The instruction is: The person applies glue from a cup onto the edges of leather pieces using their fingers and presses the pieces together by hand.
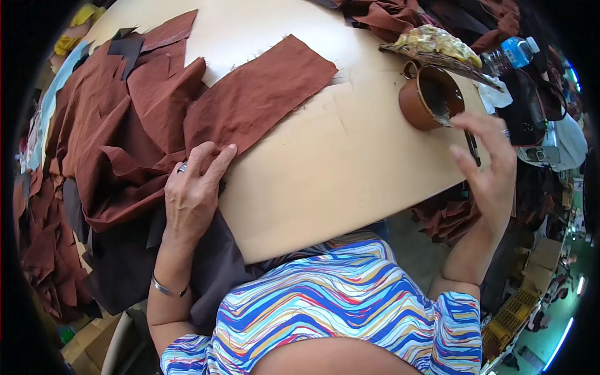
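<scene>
My left hand [195, 190] rests at the lower edge of a reddish-brown fabric piece [259, 94], thumb and fingers closed on the cloth. A metal ring and a bracelet show on this hand and wrist. More brown fabric [115, 137] lies bunched to its left. My right hand [490, 147] is raised beside a brown cup [417, 109], thumb and index finger apart, nothing visible between them. Inside the cup is something greyish that I cannot make out. A thin dark tool [472, 148] lies by the table edge, partly behind the right hand.
The pale table [306, 187] has its near edge at my body. Past the cup lie a yellowish, leaf-like bundle [437, 45], a water bottle [519, 52] and a dark bag [522, 103]. Dark cloth [219, 256] hangs at the near left. Yellow crates [506, 319] stand lower right.
</scene>
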`<action>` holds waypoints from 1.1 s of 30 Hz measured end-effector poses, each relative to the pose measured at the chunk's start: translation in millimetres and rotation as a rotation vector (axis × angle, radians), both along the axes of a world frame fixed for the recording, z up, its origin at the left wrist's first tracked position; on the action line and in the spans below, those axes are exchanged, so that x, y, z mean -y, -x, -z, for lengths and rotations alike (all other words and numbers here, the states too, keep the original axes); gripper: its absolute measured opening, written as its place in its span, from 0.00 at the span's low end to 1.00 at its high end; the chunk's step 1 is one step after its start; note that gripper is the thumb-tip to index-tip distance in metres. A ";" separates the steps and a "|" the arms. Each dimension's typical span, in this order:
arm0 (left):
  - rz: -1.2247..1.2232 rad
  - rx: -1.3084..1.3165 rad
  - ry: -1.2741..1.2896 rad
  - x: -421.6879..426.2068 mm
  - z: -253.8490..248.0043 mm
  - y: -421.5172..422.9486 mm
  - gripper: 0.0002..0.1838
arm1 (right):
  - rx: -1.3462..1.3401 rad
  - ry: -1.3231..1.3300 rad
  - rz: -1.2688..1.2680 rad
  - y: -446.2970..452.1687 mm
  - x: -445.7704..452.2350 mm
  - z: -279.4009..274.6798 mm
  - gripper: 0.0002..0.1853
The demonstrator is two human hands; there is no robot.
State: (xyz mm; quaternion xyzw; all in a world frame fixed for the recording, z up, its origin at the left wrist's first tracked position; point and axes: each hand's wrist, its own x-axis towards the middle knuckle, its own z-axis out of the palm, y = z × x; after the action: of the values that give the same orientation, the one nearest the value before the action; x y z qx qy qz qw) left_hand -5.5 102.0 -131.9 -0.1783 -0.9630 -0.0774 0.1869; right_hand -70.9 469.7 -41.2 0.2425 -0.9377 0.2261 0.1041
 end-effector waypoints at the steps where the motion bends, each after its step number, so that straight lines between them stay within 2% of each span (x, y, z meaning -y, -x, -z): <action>1: 0.004 0.010 0.012 -1.6 -0.8 1.7 0.24 | -0.120 -0.149 0.113 5.2 -6.2 1.1 0.19; 4: 0.041 0.015 0.030 -9.2 -1.7 9.0 0.21 | -0.167 -0.289 0.149 28.0 -21.1 24.8 0.24; 10: 0.054 0.041 0.018 -20.7 -3.1 14.5 0.19 | 0.011 -0.430 0.228 45.9 -9.4 39.4 0.34; 13: 0.041 0.016 0.058 -19.3 -0.1 13.9 0.19 | -0.004 -0.562 0.230 47.8 -13.1 45.2 0.31; 16: 0.043 0.008 0.115 -19.1 0.1 12.5 0.21 | 0.192 -0.399 0.189 52.4 -12.1 34.6 0.28; 19: 0.029 0.013 0.159 -21.3 -3.9 9.6 0.24 | 0.169 -0.231 0.202 38.6 -8.7 13.5 0.25; 20: 0.024 0.017 0.162 -22.7 -4.8 9.5 0.24 | -0.019 -0.403 0.170 33.4 -8.9 11.7 0.23; 23: 0.026 0.021 0.163 -23.3 -5.0 10.1 0.25 | -0.365 -0.633 0.192 12.6 3.4 20.0 0.21; 24: 0.026 0.024 0.162 -23.1 -4.5 9.9 0.25 | -0.333 -0.642 0.201 7.4 11.2 16.3 0.19; 27: 0.062 -0.050 0.186 -21.4 -2.8 12.2 0.20 | -0.325 -0.502 0.079 -8.7 50.2 15.9 0.19; 30: 0.060 -0.047 0.188 -21.0 -2.3 11.4 0.19 | -0.236 -0.252 -0.061 4.8 83.4 43.6 0.19; 33: 0.067 -0.061 0.201 -20.3 -3.0 11.0 0.19 | -0.095 -0.052 -0.062 44.2 87.4 79.2 0.23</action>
State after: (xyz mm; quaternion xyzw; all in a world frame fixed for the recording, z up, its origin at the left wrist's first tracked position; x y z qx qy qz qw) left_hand -16.6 122.3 -128.9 -0.2304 -0.9532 0.0189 0.1948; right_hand -115.0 382.3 -120.4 0.2844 -0.9293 0.1931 0.1349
